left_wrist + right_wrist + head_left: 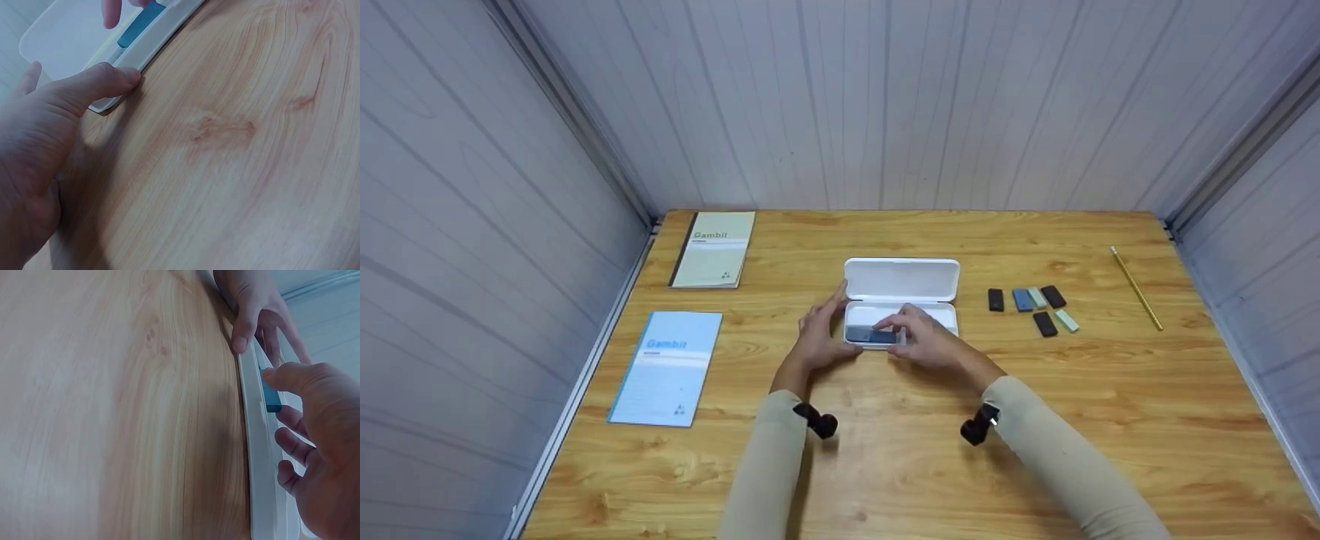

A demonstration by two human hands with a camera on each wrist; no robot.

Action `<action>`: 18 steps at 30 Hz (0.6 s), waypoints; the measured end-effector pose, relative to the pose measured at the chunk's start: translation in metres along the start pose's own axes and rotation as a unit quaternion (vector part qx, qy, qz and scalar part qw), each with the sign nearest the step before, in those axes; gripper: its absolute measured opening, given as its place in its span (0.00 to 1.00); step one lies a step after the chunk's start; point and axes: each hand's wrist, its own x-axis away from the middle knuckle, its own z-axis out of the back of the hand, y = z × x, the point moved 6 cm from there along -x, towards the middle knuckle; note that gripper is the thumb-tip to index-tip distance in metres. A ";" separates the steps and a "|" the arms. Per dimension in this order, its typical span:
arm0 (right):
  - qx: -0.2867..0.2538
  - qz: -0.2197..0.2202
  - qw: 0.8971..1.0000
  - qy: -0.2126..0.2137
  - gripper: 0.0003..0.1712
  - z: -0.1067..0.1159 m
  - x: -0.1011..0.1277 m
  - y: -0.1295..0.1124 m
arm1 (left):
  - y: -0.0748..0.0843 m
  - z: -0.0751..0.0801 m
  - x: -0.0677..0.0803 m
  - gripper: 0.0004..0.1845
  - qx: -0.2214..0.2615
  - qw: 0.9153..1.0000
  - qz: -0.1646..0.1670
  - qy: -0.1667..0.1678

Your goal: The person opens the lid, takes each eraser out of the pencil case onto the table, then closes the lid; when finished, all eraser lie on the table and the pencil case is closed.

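A white pencil case (901, 279) lies on the table with its lid tipped back. My left hand (819, 337) grips its left end, thumb (128, 75) on the front rim and fingers along the far side. Inside the tray, toward the left front, is a blue eraser (881, 337), also visible in the left wrist view. My right hand (924, 339) reaches into the case and pinches this eraser (272, 396), thumb against it and index finger by its end. The other right fingers are curled over the tray.
Several loose erasers, black (996, 300), blue (1022, 300) and pale green (1066, 321), lie right of the case. Farther right is a yellow pencil (1137, 289). Two notebooks, one cream (716, 259) and one light blue (666, 375), lie at the left.
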 end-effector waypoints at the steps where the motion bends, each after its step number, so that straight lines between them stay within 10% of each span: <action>1: 0.000 -0.016 1.000 -0.008 0.24 0.001 0.001 -0.005 | 0.000 0.000 0.000 0.69 0.000 1.000 0.000 0.000; 10: 0.053 0.029 0.998 0.031 0.32 -0.019 -0.011 0.032 | 0.001 0.000 0.001 0.69 0.003 1.000 -0.012 0.006; 18: 0.052 0.026 0.998 0.021 0.31 -0.013 -0.003 0.007 | 0.000 -0.001 0.000 0.69 0.004 1.000 -0.013 0.008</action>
